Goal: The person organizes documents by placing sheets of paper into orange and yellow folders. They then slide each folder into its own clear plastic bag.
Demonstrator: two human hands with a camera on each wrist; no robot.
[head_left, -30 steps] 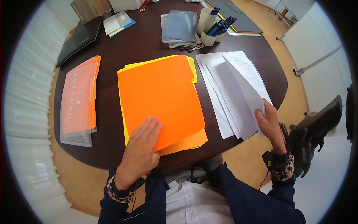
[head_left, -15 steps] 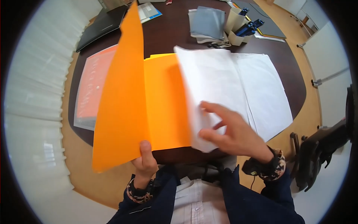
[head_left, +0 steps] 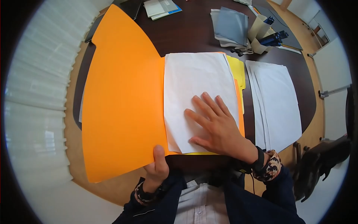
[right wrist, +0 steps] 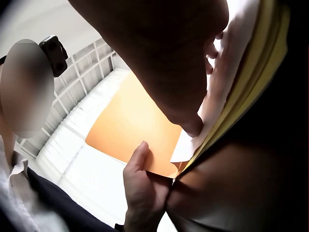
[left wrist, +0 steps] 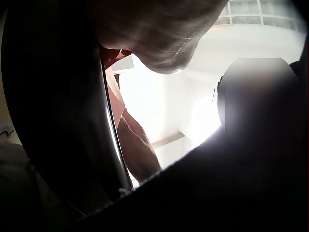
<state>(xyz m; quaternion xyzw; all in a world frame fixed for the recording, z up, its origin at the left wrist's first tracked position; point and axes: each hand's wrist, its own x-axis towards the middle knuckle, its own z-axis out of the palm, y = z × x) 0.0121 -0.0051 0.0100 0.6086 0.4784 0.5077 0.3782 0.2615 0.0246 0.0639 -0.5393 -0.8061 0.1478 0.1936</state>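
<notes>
An orange file folder (head_left: 123, 100) lies opened like a book on a stack of yellow and orange folders (head_left: 237, 71), its front cover swung up to the left. My left hand (head_left: 157, 168) grips the cover's lower edge near the fold, thumb on the inner face. In the right wrist view that same left hand (right wrist: 145, 193) pinches the cover's edge. White sheets of paper (head_left: 197, 74) lie inside the folder against the fold. My right hand (head_left: 220, 128) rests on them, fingers straight and spread. The left wrist view is mostly dark, blocked by the sleeve and wrist.
To the right lies another stack of white paper (head_left: 278, 100). Farther back are grey-blue pouches (head_left: 231, 26), a pen holder (head_left: 258, 28) with dark pens, and booklets (head_left: 161, 8). A black chair (head_left: 322, 168) stands right of the table.
The orange folder's cover was lifted open to the left by the left hand. The right hand carried white paper from the right-hand stack into the folder and now lies flat on it.
</notes>
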